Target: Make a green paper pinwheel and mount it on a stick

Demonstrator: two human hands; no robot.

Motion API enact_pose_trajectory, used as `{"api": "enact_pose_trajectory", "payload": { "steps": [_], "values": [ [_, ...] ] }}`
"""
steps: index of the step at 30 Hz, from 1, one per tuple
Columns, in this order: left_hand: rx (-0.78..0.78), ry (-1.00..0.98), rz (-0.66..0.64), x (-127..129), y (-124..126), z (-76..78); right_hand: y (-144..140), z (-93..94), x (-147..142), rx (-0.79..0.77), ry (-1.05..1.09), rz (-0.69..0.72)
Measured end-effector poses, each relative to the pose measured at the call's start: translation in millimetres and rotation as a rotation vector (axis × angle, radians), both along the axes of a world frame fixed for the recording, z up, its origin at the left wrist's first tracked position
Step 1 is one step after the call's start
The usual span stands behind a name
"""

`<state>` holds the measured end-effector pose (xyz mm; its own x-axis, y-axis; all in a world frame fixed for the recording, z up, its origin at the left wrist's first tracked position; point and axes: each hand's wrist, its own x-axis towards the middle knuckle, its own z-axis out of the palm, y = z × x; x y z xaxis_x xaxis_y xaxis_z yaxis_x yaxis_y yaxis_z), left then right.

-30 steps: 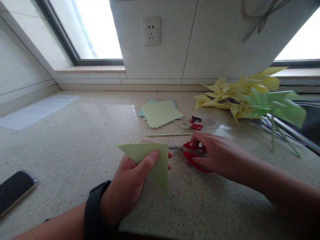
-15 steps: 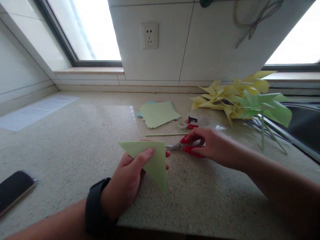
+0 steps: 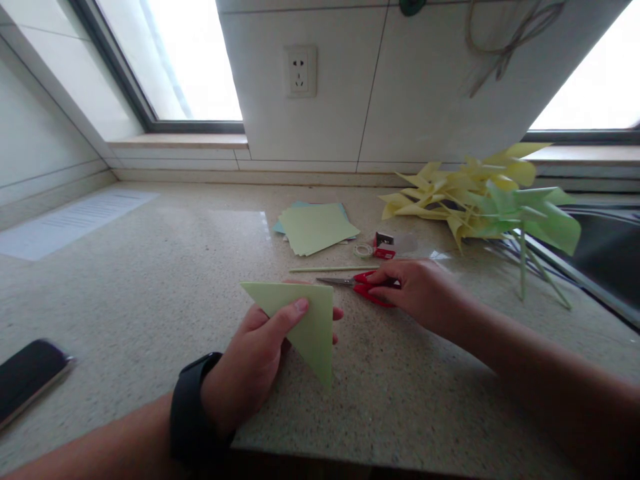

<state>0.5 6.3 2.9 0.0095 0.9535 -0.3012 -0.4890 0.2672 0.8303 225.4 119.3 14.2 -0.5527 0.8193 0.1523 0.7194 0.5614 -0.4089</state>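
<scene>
My left hand (image 3: 267, 343) grips a pale green sheet of paper (image 3: 313, 333) folded into a triangle, thumb on its face and the other fingers behind it. To its right, my right hand (image 3: 413, 287) is closed on the red handles of a pair of scissors (image 3: 367, 287). The scissors' blades lie together and point left, close above the countertop; whether they touch it I cannot tell. Just behind the blades lies a thin pale green stick (image 3: 327, 269). Farther back is a stack of coloured paper squares (image 3: 320, 230), green on top.
A small red box (image 3: 384, 245) and a roll of tape (image 3: 363, 250) sit behind the scissors. Yellow pinwheels (image 3: 450, 193) and a green pinwheel (image 3: 545, 213) lie at the right, by a dark sink (image 3: 607, 247). A phone (image 3: 33, 380) and a printed sheet (image 3: 70, 220) are at left.
The scissors have swung and moved slightly away from me and left, and their blades now show clear of the folded paper. The left hand with the paper has barely moved.
</scene>
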Motion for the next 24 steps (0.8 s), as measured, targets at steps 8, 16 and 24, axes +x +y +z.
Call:
{"api": "enact_pose_trajectory", "payload": {
  "steps": [8,16,24],
  "values": [
    [0.077,0.005,-0.160,-3.9,2.5,-3.2,2.0,0.4,2.1,0.182,-0.185,0.053],
    [0.098,0.076,-0.131,1.3,6.0,-4.7,-18.8,7.0,-7.5,0.265,0.024,0.022],
    [0.242,0.323,-0.147,-0.4,6.2,-6.4,-59.7,-0.2,-41.4,-0.083,0.276,0.233]
  ]
}}
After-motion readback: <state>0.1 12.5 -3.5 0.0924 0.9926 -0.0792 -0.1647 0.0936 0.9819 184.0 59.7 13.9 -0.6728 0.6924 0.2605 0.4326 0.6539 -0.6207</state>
